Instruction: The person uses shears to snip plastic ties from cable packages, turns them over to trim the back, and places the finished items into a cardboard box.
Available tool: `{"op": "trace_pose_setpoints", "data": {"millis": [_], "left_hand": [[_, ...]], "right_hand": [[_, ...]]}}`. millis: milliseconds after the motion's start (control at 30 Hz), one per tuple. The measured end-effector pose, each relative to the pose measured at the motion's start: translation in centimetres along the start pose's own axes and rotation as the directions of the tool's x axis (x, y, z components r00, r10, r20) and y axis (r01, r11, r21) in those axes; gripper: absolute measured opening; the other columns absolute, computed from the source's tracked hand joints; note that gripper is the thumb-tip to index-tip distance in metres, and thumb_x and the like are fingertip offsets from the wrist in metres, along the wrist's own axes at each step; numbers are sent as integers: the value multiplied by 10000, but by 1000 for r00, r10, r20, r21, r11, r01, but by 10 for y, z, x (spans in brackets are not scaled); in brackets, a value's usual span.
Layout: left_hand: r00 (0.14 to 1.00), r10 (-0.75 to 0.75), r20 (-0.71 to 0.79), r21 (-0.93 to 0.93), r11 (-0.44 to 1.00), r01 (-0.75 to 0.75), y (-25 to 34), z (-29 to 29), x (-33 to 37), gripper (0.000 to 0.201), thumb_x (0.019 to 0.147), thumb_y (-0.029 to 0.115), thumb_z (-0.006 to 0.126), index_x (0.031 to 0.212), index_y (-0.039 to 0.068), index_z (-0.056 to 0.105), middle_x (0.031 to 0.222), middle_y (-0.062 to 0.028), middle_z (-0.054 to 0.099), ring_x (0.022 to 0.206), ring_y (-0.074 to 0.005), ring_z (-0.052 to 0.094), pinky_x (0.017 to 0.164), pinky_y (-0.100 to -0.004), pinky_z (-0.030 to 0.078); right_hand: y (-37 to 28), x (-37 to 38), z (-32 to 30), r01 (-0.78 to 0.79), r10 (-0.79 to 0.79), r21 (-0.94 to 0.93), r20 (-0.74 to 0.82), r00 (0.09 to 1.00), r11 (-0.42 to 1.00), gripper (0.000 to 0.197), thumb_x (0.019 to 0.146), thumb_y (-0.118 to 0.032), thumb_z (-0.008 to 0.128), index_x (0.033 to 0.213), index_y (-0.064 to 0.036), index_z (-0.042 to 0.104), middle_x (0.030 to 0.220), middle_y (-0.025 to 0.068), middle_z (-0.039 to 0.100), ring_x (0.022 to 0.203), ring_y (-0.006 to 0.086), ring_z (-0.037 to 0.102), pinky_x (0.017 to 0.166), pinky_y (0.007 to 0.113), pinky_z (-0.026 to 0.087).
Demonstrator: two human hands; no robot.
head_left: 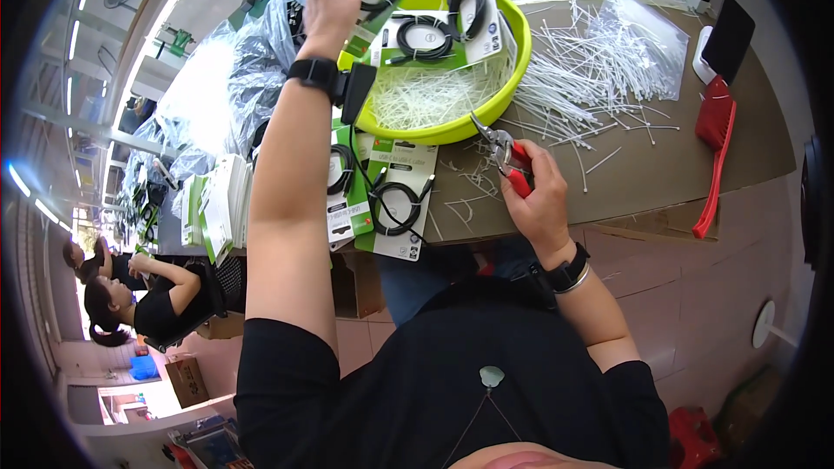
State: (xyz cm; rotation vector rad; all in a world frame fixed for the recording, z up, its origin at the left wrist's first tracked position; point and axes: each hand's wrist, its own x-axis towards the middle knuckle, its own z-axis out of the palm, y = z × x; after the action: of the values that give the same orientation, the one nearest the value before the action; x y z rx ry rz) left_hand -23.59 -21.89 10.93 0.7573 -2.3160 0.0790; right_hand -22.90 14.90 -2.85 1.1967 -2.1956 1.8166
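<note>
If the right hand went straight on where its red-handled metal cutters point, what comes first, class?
Likely the near rim of the round yellow-green plastic bowl, just past the cutters; whether their tips touch it is unclear.

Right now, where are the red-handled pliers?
In the head view, the red-handled pliers are in the right hand, lower right of the yellow bowl.

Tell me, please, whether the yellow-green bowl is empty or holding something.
It is not empty: the yellow-green bowl holds many thin white pieces, and carded black cables lie across its far side.
</note>
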Motion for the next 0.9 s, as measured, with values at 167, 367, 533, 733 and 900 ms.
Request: {"op": "trace_pose_setpoints", "data": {"millis": [167, 367, 533, 733, 900], "left_hand": [[980, -170, -100, -522, 848, 93, 6, -89, -48, 454, 835, 352, 614, 1117, -4, 602, 986, -169, 610, 911, -267, 583, 812, -361, 484], [793, 209, 572, -551, -619, 560, 33, -130, -203, 748, 871, 420, 608, 1335, -112, 358, 937, -112, 533, 918, -175, 542, 746, -271, 478], [736, 260, 626, -187, -866, 464, 58, -137, -275, 784, 911, 451, 533, 1388, -105, 255, 1146, -212, 509, 1048, -294, 546, 946, -398, 471], [691, 238, 682, -113, -900, 422, 55, -137, -312, 749, 948, 464, 443, 1393, -104, 243, 1246, -278, 477, 1163, -365, 523, 1028, -461, 433], [706, 309, 637, -54, -896, 441, 57, -140, -311, 740, 955, 462, 426, 1401, -98, 239, 1238, -282, 493, 1101, -365, 576, 969, -434, 490]], "right_hand": [[2, 1, -2, 25, -25, -14, 27, 999, 1000, 412, 774, -25, 673, 1163, -3, 539, 1012, 152, 606, 899, 267, 627, 809, 335, 497], [-18, 4, -9, -7, -1, 100, 76, 997, 995, 414, 779, -40, 686, 1170, -10, 554, 1020, 133, 609, 888, 233, 614, 810, 320, 489], [-60, 20, -28, 186, -187, 29, 257, 948, 982, 450, 748, -48, 701, 1179, -37, 571, 1038, 121, 614, 918, 255, 604, 833, 344, 480], [-86, 23, -35, 499, -322, -309, 476, 818, 810, 492, 683, -53, 706, 1162, -66, 595, 1049, 111, 616, 956, 300, 574, 854, 399, 454], [-95, 19, -35, 526, -307, -329, 531, 790, 784, 464, 694, -52, 694, 1149, -69, 603, 1037, 104, 616, 958, 293, 571, 859, 398, 441]]}}
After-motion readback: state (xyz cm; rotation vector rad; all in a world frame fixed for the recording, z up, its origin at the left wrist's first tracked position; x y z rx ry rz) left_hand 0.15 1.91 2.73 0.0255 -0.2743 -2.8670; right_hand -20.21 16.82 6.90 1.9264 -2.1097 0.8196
